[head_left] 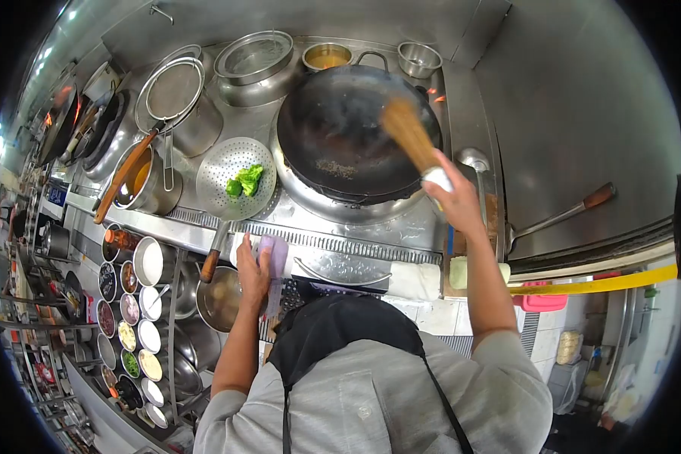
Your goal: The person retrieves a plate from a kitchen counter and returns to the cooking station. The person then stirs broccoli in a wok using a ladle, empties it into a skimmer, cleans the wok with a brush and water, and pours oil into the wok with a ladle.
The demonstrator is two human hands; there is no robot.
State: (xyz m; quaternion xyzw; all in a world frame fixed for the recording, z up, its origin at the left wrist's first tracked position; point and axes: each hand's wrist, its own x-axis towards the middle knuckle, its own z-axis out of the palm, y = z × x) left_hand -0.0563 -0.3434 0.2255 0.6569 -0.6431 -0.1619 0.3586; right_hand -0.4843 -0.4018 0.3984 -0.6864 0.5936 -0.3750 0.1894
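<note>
My right hand (454,195) is closed around the white-wrapped handle of a bamboo wok brush (410,132). The brush's bristles, blurred by motion, are over the right side of a large black wok (356,113). Dark bits and a wet patch show inside the wok, with faint steam. My left hand (252,268) is at the stove's front edge, with a purple cloth (278,259) in its grasp; part of the cloth hangs down beside the wrist. Just beyond that hand, a perforated strainer ladle (236,180) with a wooden handle holds several pieces of broccoli (246,181).
Behind the wok stand a bowl of yellowish liquid (327,56) and a steel bowl (419,59). Pots with sieves (175,89) crowd the left. A ladle (473,159) lies at right. Flames (436,95) show beside the wok. Ingredient containers (150,301) line the lower left.
</note>
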